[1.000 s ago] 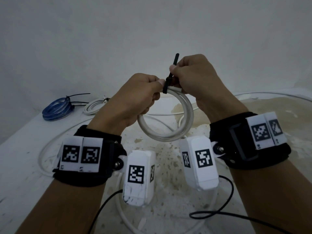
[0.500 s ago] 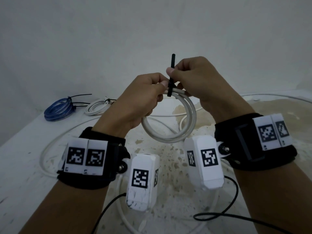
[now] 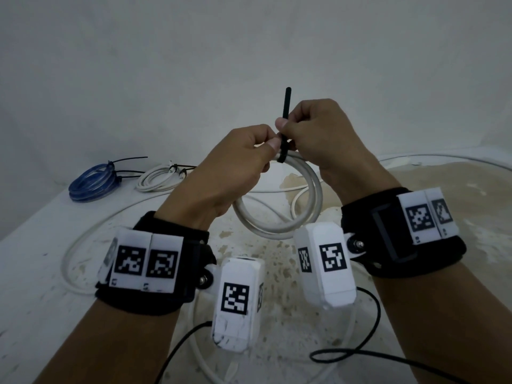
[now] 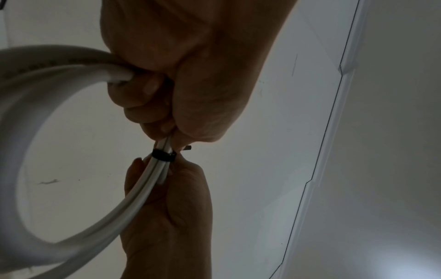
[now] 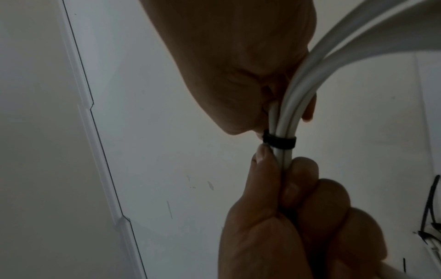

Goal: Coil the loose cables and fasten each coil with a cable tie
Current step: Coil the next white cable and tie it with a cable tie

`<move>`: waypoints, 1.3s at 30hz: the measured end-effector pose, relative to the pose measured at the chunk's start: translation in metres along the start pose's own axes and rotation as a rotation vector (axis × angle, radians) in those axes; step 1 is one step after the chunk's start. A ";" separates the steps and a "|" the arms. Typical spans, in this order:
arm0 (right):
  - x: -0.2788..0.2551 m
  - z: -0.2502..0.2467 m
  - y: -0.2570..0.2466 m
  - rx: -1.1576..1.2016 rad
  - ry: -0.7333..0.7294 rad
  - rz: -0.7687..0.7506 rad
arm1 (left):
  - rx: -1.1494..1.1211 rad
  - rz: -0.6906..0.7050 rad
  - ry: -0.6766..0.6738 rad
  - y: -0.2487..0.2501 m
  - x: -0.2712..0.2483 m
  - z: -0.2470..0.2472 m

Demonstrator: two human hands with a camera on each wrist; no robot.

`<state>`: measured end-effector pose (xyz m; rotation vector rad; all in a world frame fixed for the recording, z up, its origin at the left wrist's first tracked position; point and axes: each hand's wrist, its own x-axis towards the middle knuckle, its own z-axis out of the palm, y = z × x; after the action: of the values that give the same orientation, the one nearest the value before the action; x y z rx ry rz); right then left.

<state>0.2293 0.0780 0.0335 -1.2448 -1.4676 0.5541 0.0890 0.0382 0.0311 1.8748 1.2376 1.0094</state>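
Nearest: loose white cable (image 3: pixel 72 268) on the table (image 3: pixel 33 300), not yet coiled, judging by its sprawl. Mid-air: L hand (image 3: pixel 221 173) grips the white coil (image 3: pixel 279 228); R hand (image 3: pixel 318 134) pinches the black cable tie (image 3: pixel 285 117), already looped round the coil w/ tail upright, prob. being cinched. Far L: blue coil (image 3: pixel 91 181) & white coil (image 3: pixel 158 180) look tied, so 2 done.

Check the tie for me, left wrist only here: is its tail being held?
Observer: Yes, the right hand pinches the black plastic cable tie by its tail, which stands upright above the thick white cable coil.
Operator: Other coils?
Observer: A blue cable coil and a thin white cable coil lie on the white table, both tied.
Operator: Loose cable left?
Observer: One long white cable, uncoiled on the table.
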 end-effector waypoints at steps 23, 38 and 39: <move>0.001 -0.012 -0.004 -0.147 -0.046 -0.209 | -0.229 -0.060 0.008 -0.002 0.002 0.006; 0.001 -0.001 0.007 -0.138 0.000 -0.082 | -0.090 -0.035 -0.003 -0.011 0.004 0.006; 0.002 -0.001 0.008 -0.152 -0.001 -0.082 | -0.076 -0.038 0.003 -0.011 0.004 0.007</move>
<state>0.2335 0.0823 0.0276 -1.2944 -1.5781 0.3944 0.0912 0.0453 0.0192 1.7864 1.2147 1.0250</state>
